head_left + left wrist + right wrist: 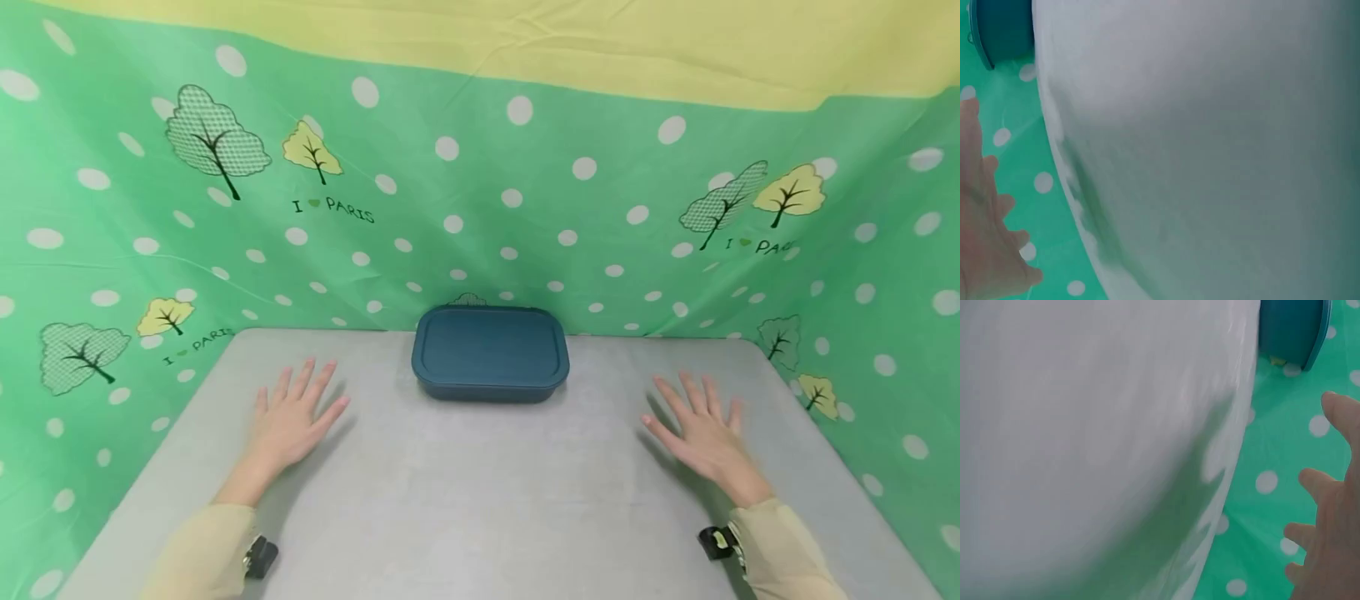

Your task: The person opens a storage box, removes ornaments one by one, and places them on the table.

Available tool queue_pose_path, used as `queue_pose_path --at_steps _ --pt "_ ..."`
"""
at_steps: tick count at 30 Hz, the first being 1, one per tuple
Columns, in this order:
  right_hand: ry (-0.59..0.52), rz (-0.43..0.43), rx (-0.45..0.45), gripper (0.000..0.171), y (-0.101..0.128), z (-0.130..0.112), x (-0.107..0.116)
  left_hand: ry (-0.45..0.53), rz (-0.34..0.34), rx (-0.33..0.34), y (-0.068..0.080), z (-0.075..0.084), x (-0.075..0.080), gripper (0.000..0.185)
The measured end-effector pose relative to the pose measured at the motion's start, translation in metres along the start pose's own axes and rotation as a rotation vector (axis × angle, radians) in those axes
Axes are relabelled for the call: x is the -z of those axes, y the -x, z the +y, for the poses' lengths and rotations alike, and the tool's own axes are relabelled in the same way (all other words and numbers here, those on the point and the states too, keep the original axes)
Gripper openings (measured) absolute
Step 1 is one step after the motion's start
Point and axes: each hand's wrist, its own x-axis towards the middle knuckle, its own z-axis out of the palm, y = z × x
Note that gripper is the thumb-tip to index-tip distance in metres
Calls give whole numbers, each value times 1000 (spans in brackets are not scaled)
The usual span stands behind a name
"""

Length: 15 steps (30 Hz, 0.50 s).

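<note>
A dark blue rectangular box with a rounded lid (491,348), like a lunch box, sits at the back middle of the table, its lid on. To its left my left hand (288,425) hovers palm down over the table, fingers spread and holding nothing. My right hand (705,437) is held the same way on the other side, apart from the box. Part of the blue box (1004,30) shows at the top left of the left wrist view, above the left hand (988,225). In the right wrist view the box (1291,331) appears at the top, with the right hand (1335,512) below.
The light grey table (487,500) has a green dotted cloth (480,183) with printed trees behind it and along both sides. The box stands close to the back cloth. A dark wrist device (261,557) is at the left cuff, another (717,542) at the right.
</note>
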Motion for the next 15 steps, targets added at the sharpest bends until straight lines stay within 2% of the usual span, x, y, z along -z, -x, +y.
queue_pose_path --at_steps 9,15 --pt "-81 15 36 71 -17 -30 -18 60 1 -37 -23 22 -9 72" --pt "-154 58 88 66 -30 -49 -27 131 7 -52 -37 40 -15 72"
